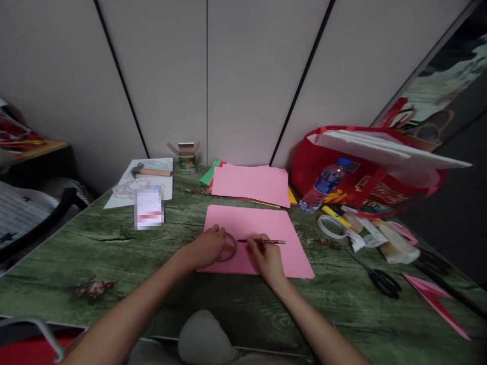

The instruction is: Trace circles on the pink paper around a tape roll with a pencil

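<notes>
In front of me lies a sheet of pink paper (292, 256) on the green table. My left hand (211, 247) rests on its left part, fingers curled over a thin dark-rimmed ring (233, 247) and pressing it flat; pink shows inside the ring. What kind of ring it is I cannot tell. My right hand (268, 256) grips a pencil (279, 242) held almost level. The pencil's point lies just right of the ring's edge; whether it touches the paper is too small to make out.
Behind is a stack of pink paper (251, 181). To the right are a water bottle (323, 185), a tape roll (332, 226), scissors (384, 283), a folded pink strip (437, 299) and a red bag (308, 152). A hammer (155, 172) and a small box (187, 161) stand left.
</notes>
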The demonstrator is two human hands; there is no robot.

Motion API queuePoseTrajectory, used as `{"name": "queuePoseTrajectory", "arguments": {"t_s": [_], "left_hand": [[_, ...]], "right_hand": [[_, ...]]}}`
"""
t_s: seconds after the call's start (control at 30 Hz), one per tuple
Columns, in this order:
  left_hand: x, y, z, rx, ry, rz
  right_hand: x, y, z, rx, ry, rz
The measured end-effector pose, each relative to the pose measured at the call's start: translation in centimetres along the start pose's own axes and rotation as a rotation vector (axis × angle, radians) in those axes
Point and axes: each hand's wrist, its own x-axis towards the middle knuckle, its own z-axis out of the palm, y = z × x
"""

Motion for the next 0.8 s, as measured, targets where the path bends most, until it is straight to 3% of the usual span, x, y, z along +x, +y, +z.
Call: {"name": "queuePoseTrajectory", "arguments": {"t_s": [0.8], "left_hand": [[-0.2,0.9,-0.9,0.033,-0.051,-0.069]], "right_hand": [[-3.5,-1.4,-0.7,-0.051,-0.066,-0.135]]}}
